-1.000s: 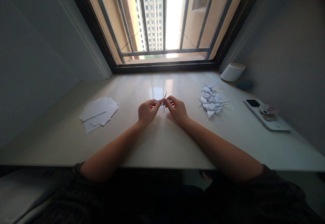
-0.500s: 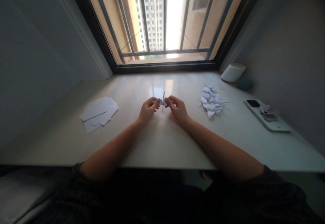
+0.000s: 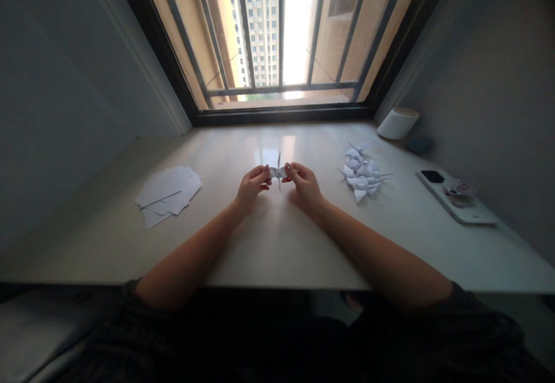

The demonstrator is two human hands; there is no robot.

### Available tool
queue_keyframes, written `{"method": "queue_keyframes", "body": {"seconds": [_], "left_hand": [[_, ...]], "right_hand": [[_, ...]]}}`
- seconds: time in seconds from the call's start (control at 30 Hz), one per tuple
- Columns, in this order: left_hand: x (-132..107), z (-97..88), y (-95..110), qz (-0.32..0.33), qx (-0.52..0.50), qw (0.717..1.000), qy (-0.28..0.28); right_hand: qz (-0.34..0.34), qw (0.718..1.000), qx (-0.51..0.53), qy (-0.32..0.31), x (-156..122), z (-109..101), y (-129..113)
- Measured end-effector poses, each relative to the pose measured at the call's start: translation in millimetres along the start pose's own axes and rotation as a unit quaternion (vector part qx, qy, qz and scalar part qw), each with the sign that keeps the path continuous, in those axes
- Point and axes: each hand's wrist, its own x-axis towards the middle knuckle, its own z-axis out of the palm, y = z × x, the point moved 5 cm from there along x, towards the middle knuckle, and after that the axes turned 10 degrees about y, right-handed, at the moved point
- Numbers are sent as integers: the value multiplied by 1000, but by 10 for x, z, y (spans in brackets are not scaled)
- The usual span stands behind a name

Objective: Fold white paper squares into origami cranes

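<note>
Between my hands, just above the table, is a small white folded paper crane. Its two narrow points stick out toward the window and toward me, and its wings stretch sideways. My left hand pinches the left wing between thumb and fingers. On the other side, the right wing is pinched by my right hand. To the right lies a heap of white folded paper cranes, overlapping one another. A loose stack of flat white paper sheets rests to the left of my left hand.
A phone with a round grip on its back lies at the right. Behind it, near the wall, are a white cylindrical object and a small dark item. A barred window borders the pale table's far side.
My hands have moved slightly apart, and more of the crane's wings and middle shows between my fingers. The heap, the sheets and the phone stay in place.
</note>
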Motion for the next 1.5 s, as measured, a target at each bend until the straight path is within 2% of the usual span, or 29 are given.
{"method": "queue_keyframes", "body": {"seconds": [0.33, 0.6, 0.67, 0.73, 0.83, 0.9, 1.17, 1.37, 1.5], "left_hand": [[-10, 17, 3, -12, 5, 1000, -7], [-10, 20, -16, -19, -34, 999, -9], [-7, 18, -6, 4, -16, 1000, -12], [-6, 9, 32, 53, 27, 998, -12], [-18, 5, 106, 135, 102, 985, -14], [-29, 11, 132, 159, 132, 978, -21], [-51, 10, 114, 165, 203, 965, -30], [-56, -17, 102, 173, 214, 961, 8], [-58, 15, 96, 178, 213, 961, -14]], "right_hand": [[42, 999, 14, -15, -17, 16, 29], [69, 996, 46, -15, -31, 38, 55], [69, 996, 53, -16, -30, 33, 47], [57, 997, 45, -16, -22, 21, 28], [39, 999, 9, -4, 0, -16, 2], [37, 999, -6, 8, 15, -40, 2], [32, 998, -38, 36, 48, -97, 80], [15, 997, -72, 3, 31, -57, 107], [6, 995, -90, -31, 2, -7, 110]]}}
